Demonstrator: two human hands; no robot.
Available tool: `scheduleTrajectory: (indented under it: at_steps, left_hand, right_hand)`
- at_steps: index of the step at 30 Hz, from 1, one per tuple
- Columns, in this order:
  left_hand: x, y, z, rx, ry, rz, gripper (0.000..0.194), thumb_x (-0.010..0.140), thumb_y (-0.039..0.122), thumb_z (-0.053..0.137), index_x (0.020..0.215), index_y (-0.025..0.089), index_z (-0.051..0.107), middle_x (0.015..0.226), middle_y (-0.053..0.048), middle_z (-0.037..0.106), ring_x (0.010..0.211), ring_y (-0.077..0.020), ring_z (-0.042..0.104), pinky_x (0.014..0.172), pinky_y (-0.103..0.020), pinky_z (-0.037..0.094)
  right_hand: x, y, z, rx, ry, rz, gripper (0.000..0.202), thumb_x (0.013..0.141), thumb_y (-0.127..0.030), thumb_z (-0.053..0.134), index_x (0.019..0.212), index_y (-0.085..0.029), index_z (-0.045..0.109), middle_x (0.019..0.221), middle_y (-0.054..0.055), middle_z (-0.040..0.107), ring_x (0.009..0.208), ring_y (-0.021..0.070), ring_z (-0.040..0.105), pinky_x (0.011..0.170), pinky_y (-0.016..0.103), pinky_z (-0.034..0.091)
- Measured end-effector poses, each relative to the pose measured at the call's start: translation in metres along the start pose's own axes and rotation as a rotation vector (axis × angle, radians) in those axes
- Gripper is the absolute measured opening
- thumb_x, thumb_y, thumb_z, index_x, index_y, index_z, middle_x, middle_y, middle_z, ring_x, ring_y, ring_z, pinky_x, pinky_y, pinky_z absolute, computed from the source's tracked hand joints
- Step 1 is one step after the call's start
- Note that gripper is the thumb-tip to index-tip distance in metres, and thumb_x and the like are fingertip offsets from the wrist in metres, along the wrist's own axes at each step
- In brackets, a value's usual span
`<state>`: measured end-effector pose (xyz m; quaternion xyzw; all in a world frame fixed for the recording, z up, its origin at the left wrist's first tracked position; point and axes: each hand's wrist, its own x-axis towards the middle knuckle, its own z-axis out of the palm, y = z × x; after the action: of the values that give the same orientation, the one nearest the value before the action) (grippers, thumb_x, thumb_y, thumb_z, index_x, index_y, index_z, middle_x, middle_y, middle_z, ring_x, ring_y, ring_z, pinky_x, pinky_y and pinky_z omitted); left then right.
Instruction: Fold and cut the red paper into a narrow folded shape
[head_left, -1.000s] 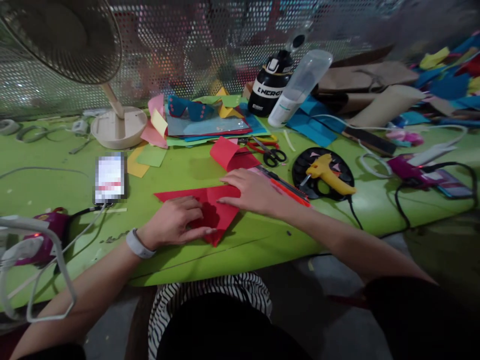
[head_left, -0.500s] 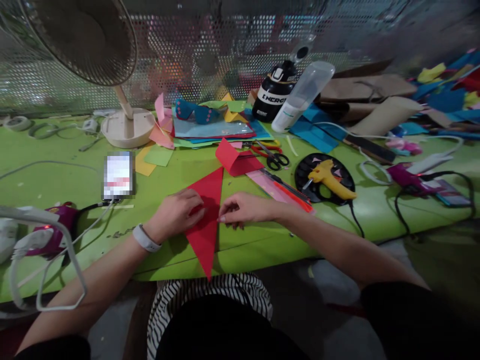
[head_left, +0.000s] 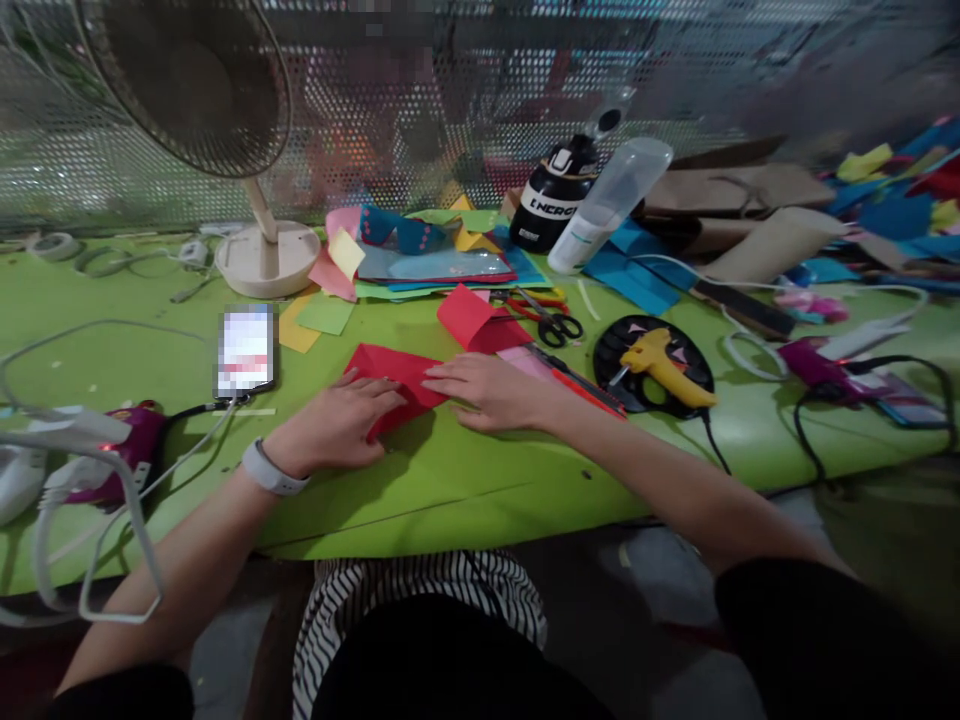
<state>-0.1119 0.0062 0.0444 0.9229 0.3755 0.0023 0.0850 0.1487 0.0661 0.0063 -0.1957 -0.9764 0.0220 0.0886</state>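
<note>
Back from the near edge of the bench lies your red paper
Your left hand covers its left part, your right hand has fingertips on its right tip, each grip unclenched; its long axis runs roughly side to side between them, with a curled red sheet beyond

The person wears a plain black top with black sleeves; the right sleeve ends near the elbow. A smooth, wide, pale grey band circles the wrist behind the left hand. Cloth with wavy black-and-white stripes covers the lap.
</note>
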Motion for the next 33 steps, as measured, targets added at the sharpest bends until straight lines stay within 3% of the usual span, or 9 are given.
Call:
scheduleTrajectory:
  at_steps: [3, 7, 10, 14, 20, 26, 29, 33]
  left_hand:
    - [0.000, 0.002, -0.001, 0.126, 0.018, -0.077, 0.050, 0.076, 0.008, 0.057, 0.125, 0.017, 0.057, 0.130, -0.011, 0.061, 0.117, -0.0263, 0.060, 0.103, -0.042, 0.045]
    - [0.003, 0.001, 0.004, 0.137, 0.076, -0.103, 0.021, 0.092, 0.018, 0.049, 0.105, 0.016, 0.064, 0.102, -0.009, 0.071, 0.090, -0.0203, 0.068, 0.077, -0.032, 0.055]
    - [0.004, -0.001, 0.009, 0.015, 0.173, 0.024, 0.028, 0.099, 0.024, 0.040, 0.104, 0.018, 0.067, 0.098, -0.007, 0.071, 0.085, -0.0151, 0.068, 0.076, -0.027, 0.054]
    - [0.008, 0.001, 0.017, -0.005, 0.253, 0.123, 0.031, 0.101, 0.029, 0.039, 0.105, 0.021, 0.069, 0.104, -0.007, 0.069, 0.089, -0.0141, 0.066, 0.077, -0.025, 0.053]
    - [0.010, 0.010, 0.024, 0.160, 0.245, 0.126, 0.025, 0.099, 0.024, 0.045, 0.094, 0.019, 0.069, 0.090, -0.005, 0.068, 0.080, -0.0144, 0.063, 0.061, -0.022, 0.050]
    - [0.015, 0.024, 0.028, 0.325, 0.310, 0.119, 0.019, 0.094, 0.016, 0.049, 0.086, 0.016, 0.066, 0.081, -0.004, 0.065, 0.074, -0.0177, 0.060, 0.048, -0.025, 0.042]
    - [0.014, 0.027, 0.030, 0.303, 0.338, 0.098, 0.020, 0.095, 0.014, 0.047, 0.090, 0.017, 0.066, 0.079, -0.004, 0.065, 0.071, -0.0171, 0.059, 0.049, -0.025, 0.042]
    - [0.011, 0.024, 0.035, 0.086, 0.352, 0.015, 0.019, 0.096, 0.018, 0.048, 0.092, 0.017, 0.067, 0.083, -0.004, 0.066, 0.076, -0.0172, 0.061, 0.059, -0.026, 0.048]
  right_hand:
    - [0.002, -0.006, 0.006, -0.031, 0.058, 0.015, 0.041, 0.092, -0.028, 0.053, 0.128, -0.009, 0.061, 0.130, 0.017, 0.063, 0.116, 0.0277, 0.061, 0.097, 0.047, 0.049]
    - [-0.001, -0.012, 0.008, -0.071, 0.117, 0.028, 0.041, 0.095, -0.037, 0.052, 0.126, -0.010, 0.062, 0.125, 0.017, 0.066, 0.112, 0.0278, 0.062, 0.096, 0.048, 0.049]
    - [-0.008, -0.016, 0.006, -0.123, 0.163, 0.032, 0.042, 0.094, -0.038, 0.055, 0.124, -0.010, 0.063, 0.124, 0.017, 0.066, 0.109, 0.0285, 0.062, 0.094, 0.047, 0.049]
    - [-0.021, -0.017, 0.007, -0.199, 0.197, -0.008, 0.025, 0.097, -0.023, 0.049, 0.108, -0.015, 0.071, 0.107, 0.012, 0.072, 0.093, 0.0237, 0.064, 0.080, 0.039, 0.051]
    - [-0.035, -0.019, 0.006, -0.239, 0.232, -0.005, 0.027, 0.098, -0.016, 0.045, 0.098, -0.016, 0.072, 0.095, 0.008, 0.074, 0.080, 0.0199, 0.063, 0.068, 0.035, 0.047]
    - [-0.026, -0.034, 0.005, -0.156, 0.268, 0.035, 0.026, 0.099, -0.029, 0.049, 0.099, -0.014, 0.071, 0.093, 0.010, 0.072, 0.081, 0.0203, 0.062, 0.068, 0.034, 0.046]
    - [-0.022, -0.038, 0.008, -0.132, 0.250, 0.034, 0.027, 0.099, -0.017, 0.044, 0.096, -0.014, 0.070, 0.090, 0.009, 0.072, 0.080, 0.0196, 0.061, 0.068, 0.033, 0.044]
    - [-0.020, -0.036, 0.006, 0.056, 0.204, 0.148, 0.028, 0.100, -0.025, 0.045, 0.091, -0.015, 0.069, 0.092, 0.009, 0.069, 0.082, 0.0191, 0.059, 0.073, 0.033, 0.044]
